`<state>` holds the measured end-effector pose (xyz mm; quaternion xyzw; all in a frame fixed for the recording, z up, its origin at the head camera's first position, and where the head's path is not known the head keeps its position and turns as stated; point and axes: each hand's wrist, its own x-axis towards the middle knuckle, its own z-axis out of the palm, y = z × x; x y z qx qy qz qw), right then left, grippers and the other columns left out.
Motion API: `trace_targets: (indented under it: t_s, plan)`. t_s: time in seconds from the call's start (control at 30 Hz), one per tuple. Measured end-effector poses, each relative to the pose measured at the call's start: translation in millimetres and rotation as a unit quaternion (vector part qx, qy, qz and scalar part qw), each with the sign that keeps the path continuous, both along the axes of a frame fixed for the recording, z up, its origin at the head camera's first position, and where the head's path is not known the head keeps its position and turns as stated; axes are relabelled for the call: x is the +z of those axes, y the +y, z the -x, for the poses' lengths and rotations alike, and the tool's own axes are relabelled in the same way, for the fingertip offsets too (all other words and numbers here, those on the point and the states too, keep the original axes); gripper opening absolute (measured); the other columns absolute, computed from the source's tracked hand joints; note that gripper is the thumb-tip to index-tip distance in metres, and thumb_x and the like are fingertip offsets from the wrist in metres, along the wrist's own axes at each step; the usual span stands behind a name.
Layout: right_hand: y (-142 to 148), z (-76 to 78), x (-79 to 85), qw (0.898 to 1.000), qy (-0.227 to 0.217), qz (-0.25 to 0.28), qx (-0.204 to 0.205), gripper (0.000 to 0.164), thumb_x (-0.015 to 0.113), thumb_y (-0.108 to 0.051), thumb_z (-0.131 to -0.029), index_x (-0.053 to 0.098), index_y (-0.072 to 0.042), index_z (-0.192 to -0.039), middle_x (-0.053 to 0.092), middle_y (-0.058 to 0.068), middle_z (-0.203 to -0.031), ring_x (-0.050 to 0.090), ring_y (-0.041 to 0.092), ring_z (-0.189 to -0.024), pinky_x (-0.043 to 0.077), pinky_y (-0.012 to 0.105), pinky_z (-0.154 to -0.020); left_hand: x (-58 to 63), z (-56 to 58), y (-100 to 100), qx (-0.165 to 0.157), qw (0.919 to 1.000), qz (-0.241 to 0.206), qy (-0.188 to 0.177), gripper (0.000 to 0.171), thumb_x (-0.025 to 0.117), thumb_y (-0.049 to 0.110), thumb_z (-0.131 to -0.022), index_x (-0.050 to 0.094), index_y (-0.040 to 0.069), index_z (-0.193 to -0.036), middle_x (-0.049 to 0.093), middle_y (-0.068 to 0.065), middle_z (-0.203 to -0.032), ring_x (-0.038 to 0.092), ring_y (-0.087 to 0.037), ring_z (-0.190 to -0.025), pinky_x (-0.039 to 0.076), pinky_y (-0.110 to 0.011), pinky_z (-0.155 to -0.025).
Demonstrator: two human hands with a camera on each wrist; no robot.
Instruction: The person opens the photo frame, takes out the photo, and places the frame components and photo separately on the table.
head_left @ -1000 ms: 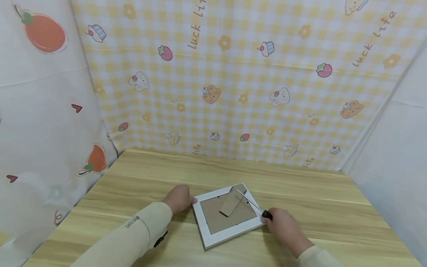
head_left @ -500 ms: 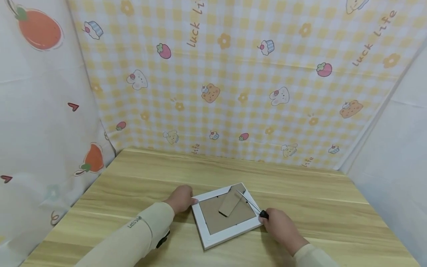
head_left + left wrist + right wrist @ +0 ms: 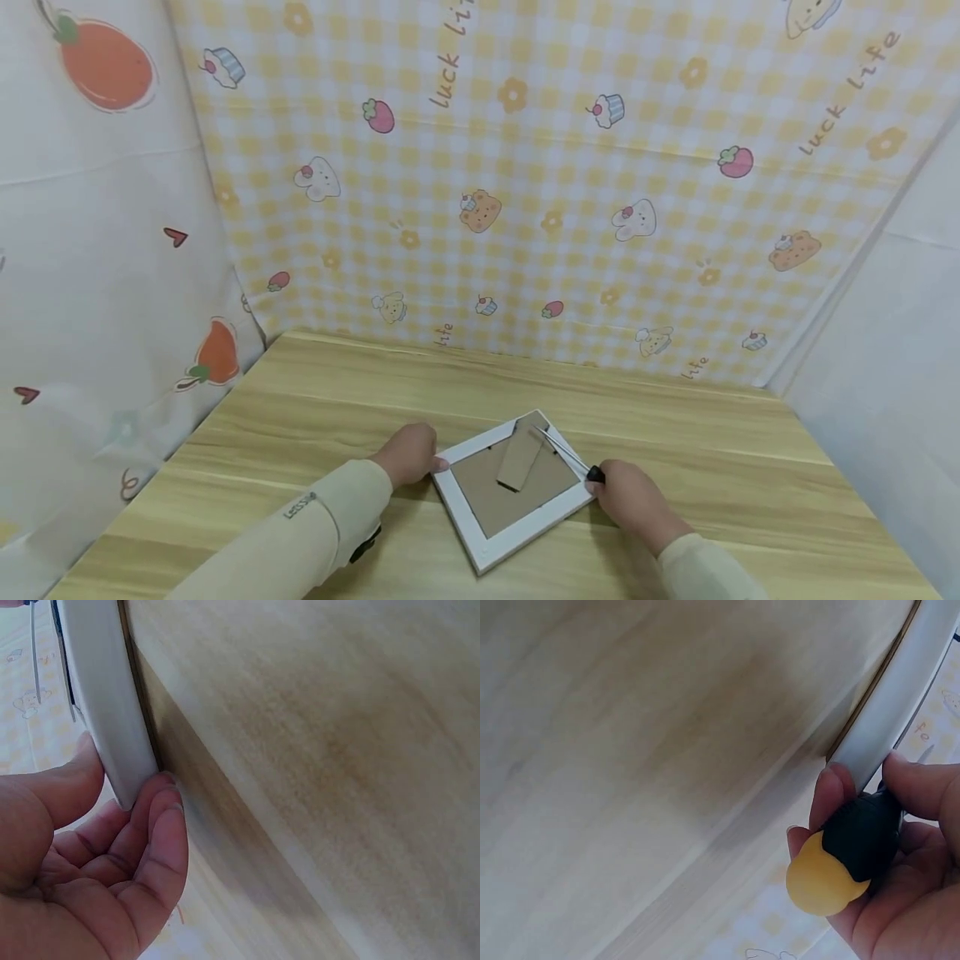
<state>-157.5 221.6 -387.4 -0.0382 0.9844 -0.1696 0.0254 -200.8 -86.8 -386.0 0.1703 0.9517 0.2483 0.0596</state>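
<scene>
A white picture frame (image 3: 463,512) lies face down, its brown backing board (image 3: 474,483) and stand flap (image 3: 523,460) showing on top. My left hand (image 3: 407,454) pinches the frame's left corner between thumb and fingers, as the left wrist view confirms on the white edge (image 3: 109,697). At the right corner, my right hand (image 3: 633,500) grips a screwdriver (image 3: 596,474) and also pinches the frame's edge. The screwdriver's thin shaft points over the flap's upper end. Its dark handle (image 3: 862,832) ends in a yellow cap (image 3: 817,877) in the right wrist view. Small dark tabs line the board's edge.
The frame is over a wood-grain table (image 3: 330,392). A yellow checked cloth (image 3: 525,167) with cartoon prints hangs behind the table. White cloths hang at the left (image 3: 112,275) and right (image 3: 885,375) sides.
The frame has turned slightly counterclockwise in the head view: its left corner has come nearer and its near corner has shifted right. Both hands keep their hold and have moved along with it.
</scene>
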Motion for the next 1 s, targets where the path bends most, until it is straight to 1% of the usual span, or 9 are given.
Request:
trace_targets:
  t_s: [0.2, 0.3, 0.5, 0.63, 0.73, 0.83, 1.0]
  plan:
    - [1.8, 6.4, -1.5, 1.0, 0.003, 0.01, 0.013, 0.022, 0.067, -0.012, -0.088, 0.054, -0.006, -0.072, 0.048, 0.002, -0.063, 0.043, 0.017, -0.059, 0.038, 0.033, -0.057, 1.9, -2.9, -0.8, 0.005, 0.9997, 0.016, -0.02, 0.031, 0.075, 0.017, -0.083, 0.052, 0.002, -0.068, 0.046, -0.002, -0.063, 0.042, -0.016, -0.06, 0.043, -0.032, -0.062]
    - [3.2, 10.3, -2.0, 1.0, 0.002, 0.008, 0.015, 0.022, 0.067, -0.012, -0.088, 0.054, -0.006, -0.071, 0.048, 0.002, -0.064, 0.043, 0.017, -0.06, 0.038, 0.033, -0.057, 2.9, -5.7, -0.2, 0.009, 0.9993, 0.018, -0.033, 0.033, 0.075, 0.018, -0.083, 0.05, 0.004, -0.066, 0.043, -0.001, -0.062, 0.04, -0.015, -0.059, 0.04, -0.03, -0.059]
    - [6.7, 20.1, -2.8, 1.0, -0.009, 0.016, 0.014, 0.022, 0.066, -0.011, -0.089, 0.054, -0.005, -0.071, 0.045, 0.002, -0.062, 0.042, 0.017, -0.059, 0.037, 0.031, -0.057, 6.2, -12.5, 2.3, 0.013, 0.999, 0.007, -0.042, 0.036, 0.076, 0.018, -0.082, 0.048, 0.006, -0.063, 0.04, 0.001, -0.059, 0.037, -0.014, -0.056, 0.034, -0.027, -0.054]
    - [8.7, 25.8, -2.4, 1.0, -0.008, 0.016, 0.025, 0.024, 0.066, -0.011, -0.089, 0.053, -0.006, -0.07, 0.044, 0.002, -0.062, 0.041, 0.017, -0.058, 0.035, 0.03, -0.057, 6.0, -15.1, 3.6, 0.016, 0.9985, 0.001, -0.053, 0.037, 0.076, 0.018, -0.082, 0.046, 0.007, -0.063, 0.038, 0.001, -0.059, 0.035, -0.013, -0.056, 0.031, -0.025, -0.053]
    - [7.8, 30.0, -1.3, 0.999, -0.005, 0.009, 0.033, 0.023, 0.067, -0.011, -0.088, 0.054, -0.005, -0.07, 0.046, 0.002, -0.063, 0.042, 0.018, -0.059, 0.037, 0.032, -0.058, 4.8, -16.5, 3.7, 0.014, 0.9985, -0.001, -0.053, 0.042, 0.077, 0.018, -0.081, 0.041, 0.01, -0.06, 0.033, 0.003, -0.058, 0.031, -0.011, -0.055, 0.027, -0.024, -0.052]
    - [6.1, 34.1, 0.8, 0.999, -0.012, 0.002, 0.037, 0.02, 0.066, -0.01, -0.088, 0.056, -0.004, -0.072, 0.047, 0.003, -0.065, 0.043, 0.018, -0.06, 0.039, 0.032, -0.059, 4.4, -18.0, 4.1, 0.011, 0.9985, -0.006, -0.053, 0.047, 0.078, 0.017, -0.079, 0.037, 0.012, -0.057, 0.03, 0.004, -0.056, 0.028, -0.011, -0.054, 0.024, -0.023, -0.05]
    - [4.0, 40.6, 3.8, 0.999, -0.031, -0.005, 0.034, 0.017, 0.065, -0.009, -0.089, 0.058, -0.002, -0.075, 0.048, 0.003, -0.066, 0.045, 0.018, -0.061, 0.04, 0.032, -0.059, 6.2, -21.4, 4.9, 0.0, 0.9984, -0.008, -0.055, 0.049, 0.08, 0.015, -0.077, 0.037, 0.011, -0.055, 0.032, 0.003, -0.055, 0.03, -0.011, -0.053, 0.026, -0.024, -0.05]
